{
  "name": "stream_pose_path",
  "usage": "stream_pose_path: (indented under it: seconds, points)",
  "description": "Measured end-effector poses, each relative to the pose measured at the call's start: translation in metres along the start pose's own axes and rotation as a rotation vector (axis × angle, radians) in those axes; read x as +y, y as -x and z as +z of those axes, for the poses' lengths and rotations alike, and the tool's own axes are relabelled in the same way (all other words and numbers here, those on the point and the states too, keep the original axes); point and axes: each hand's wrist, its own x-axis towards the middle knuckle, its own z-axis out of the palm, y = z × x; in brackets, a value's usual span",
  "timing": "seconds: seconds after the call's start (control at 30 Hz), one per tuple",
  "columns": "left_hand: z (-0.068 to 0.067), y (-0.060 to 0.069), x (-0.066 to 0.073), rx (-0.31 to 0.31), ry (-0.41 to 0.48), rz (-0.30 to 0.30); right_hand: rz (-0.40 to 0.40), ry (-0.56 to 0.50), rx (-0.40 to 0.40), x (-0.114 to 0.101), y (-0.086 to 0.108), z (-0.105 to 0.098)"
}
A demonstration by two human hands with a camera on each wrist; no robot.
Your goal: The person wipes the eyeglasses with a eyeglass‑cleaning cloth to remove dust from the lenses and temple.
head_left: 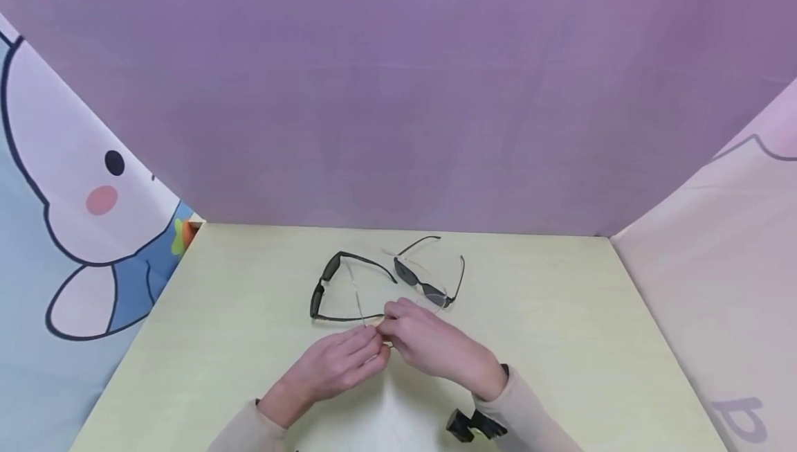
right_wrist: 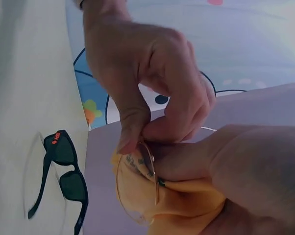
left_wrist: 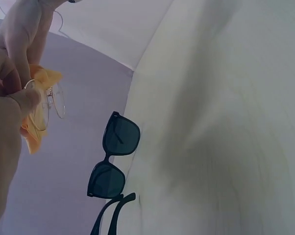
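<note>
My left hand point(head_left: 339, 362) and right hand point(head_left: 429, 341) meet over the front middle of the table. Between them is a pair of thin gold-rimmed glasses point(right_wrist: 119, 188) with clear lenses. In the right wrist view, the left thumb and fingers pinch the rim near its top. The right hand grips an orange cloth point(right_wrist: 186, 210), bunched against a lens. From the left wrist, the cloth shows behind the glasses, with the left thumb by the rim. The hands hide the cloth in the head view.
Black sunglasses point(head_left: 317, 296) lie just beyond the left hand, temples pointing right. Another dark pair point(head_left: 407, 273) sits beyond the right hand, among faint thin pale lines, perhaps another frame. A purple panel point(head_left: 398, 92) rises behind the table point(head_left: 187, 341); printed panels flank it.
</note>
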Motion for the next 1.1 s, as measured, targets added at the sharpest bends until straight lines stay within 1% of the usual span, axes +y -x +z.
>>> stream_pose_path:
  seconds: [0.27,0.37,0.5,0.63,0.8,0.87,0.93,1.03,1.1]
  points:
    - [0.003,-0.005,-0.003,0.039,0.013,-0.001,-0.018,-0.081,0.071,0.008,0.011,-0.003]
    - [0.003,-0.007,-0.004,0.035,0.009,0.006,-0.013,-0.098,0.066,0.010,0.014,-0.006]
    - [0.003,-0.006,-0.004,0.023,-0.002,0.024,0.036,-0.125,0.040,0.013,0.016,-0.009]
    - [0.005,-0.004,-0.003,0.027,0.005,0.046,0.042,-0.100,0.055,0.013,0.016,-0.007]
    - [0.006,-0.004,0.000,0.021,0.014,0.063,0.041,-0.005,0.090,0.007,0.010,0.000]
    - [0.006,-0.004,0.001,0.012,0.015,0.059,0.052,0.021,0.086,0.005,0.008,0.002]
    - [0.005,-0.004,0.002,0.003,0.017,0.049,0.060,0.021,0.065,0.004,0.008,0.002]
    - [0.005,-0.004,0.004,-0.001,0.013,0.035,0.057,-0.005,0.019,0.004,0.009,0.001]
    - [0.006,-0.003,0.005,0.002,0.006,0.028,0.032,-0.022,-0.002,0.004,0.010,-0.001]
